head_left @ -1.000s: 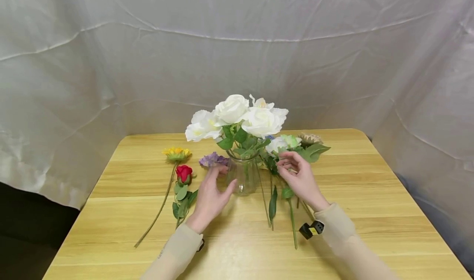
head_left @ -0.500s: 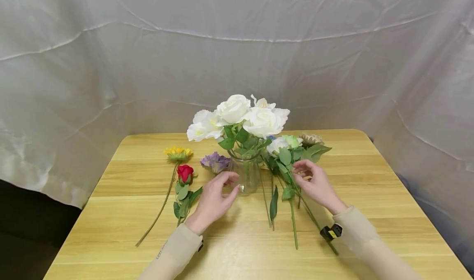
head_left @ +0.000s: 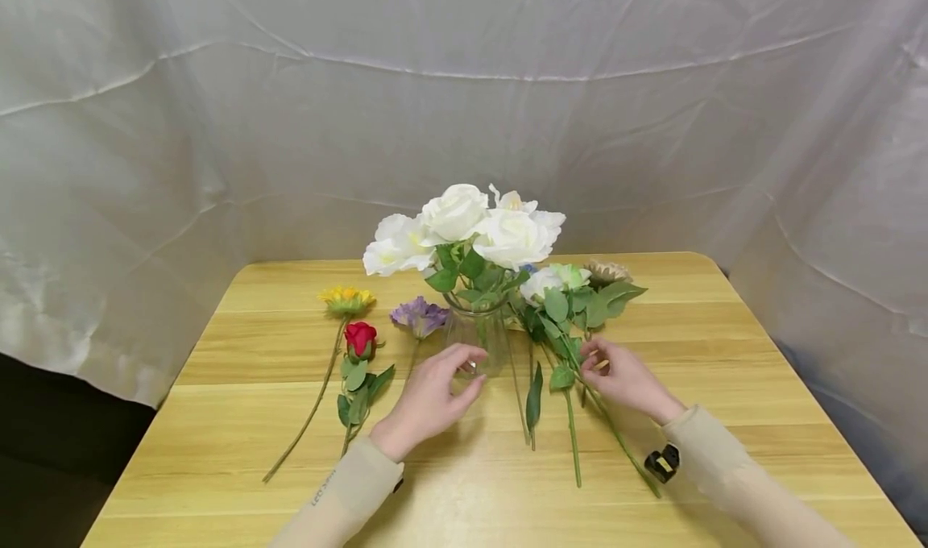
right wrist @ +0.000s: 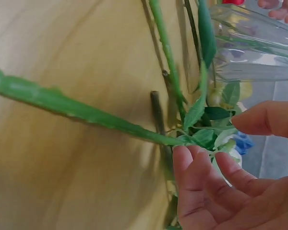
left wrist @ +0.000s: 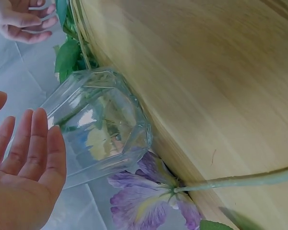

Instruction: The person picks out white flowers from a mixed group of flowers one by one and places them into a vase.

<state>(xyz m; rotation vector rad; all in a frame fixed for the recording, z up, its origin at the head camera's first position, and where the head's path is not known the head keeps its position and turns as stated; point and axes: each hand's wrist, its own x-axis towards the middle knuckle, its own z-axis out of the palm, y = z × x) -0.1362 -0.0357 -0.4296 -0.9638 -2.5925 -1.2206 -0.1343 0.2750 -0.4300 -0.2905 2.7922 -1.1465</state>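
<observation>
A clear glass vase (left wrist: 103, 122) with large white flowers (head_left: 464, 226) stands mid-table. My left hand (head_left: 435, 395) is just in front of it, fingers loosely bent and thumb apart, holding nothing; the left wrist view shows a gap to the glass. To the vase's right lie several green-stemmed flowers, including a white-and-green flower (head_left: 558, 280). My right hand (head_left: 623, 379) is at the long green stem (right wrist: 86, 110) of one of them. In the right wrist view its fingertips meet the leaves and stem, while the thumb stands apart. A purple flower (left wrist: 146, 196) lies left of the vase.
On the left of the wooden table (head_left: 239, 354) lie a yellow flower (head_left: 346, 300) and a red rose (head_left: 360, 338). A beige flower (head_left: 607, 272) lies at the back right. Grey cloth (head_left: 464, 121) hangs behind and around the table.
My right hand has moved right and toward me, from near the flower heads down to the stems. My left hand has shifted slightly right and nearer. The flowers appear to stay in place.
</observation>
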